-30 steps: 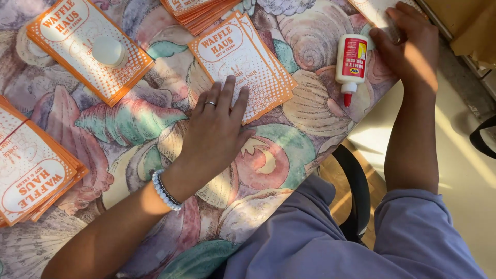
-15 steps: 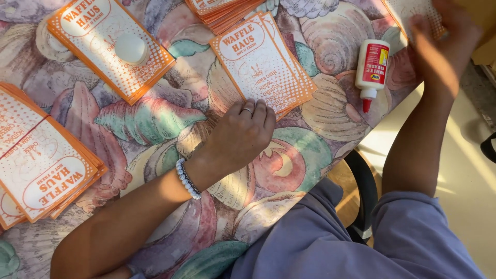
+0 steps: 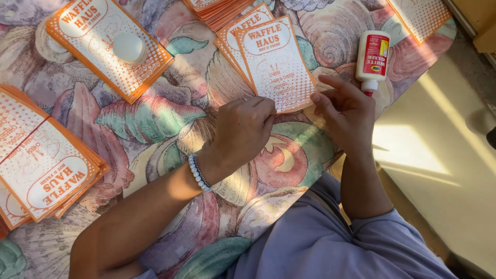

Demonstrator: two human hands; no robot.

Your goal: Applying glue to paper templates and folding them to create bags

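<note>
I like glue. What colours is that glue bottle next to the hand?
The glue bottle is white with a red label and a red tip, seen in the head view.

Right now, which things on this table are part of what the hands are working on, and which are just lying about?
In hand:
- left hand and right hand, both at the lower edge of the orange-and-white menu card
- second card beneath it
- glue bottle, nozzle down, beside the right hand

Lying about:
- card stack with a white round cap on top
- left card stacks
- top stack
- corner card
</note>
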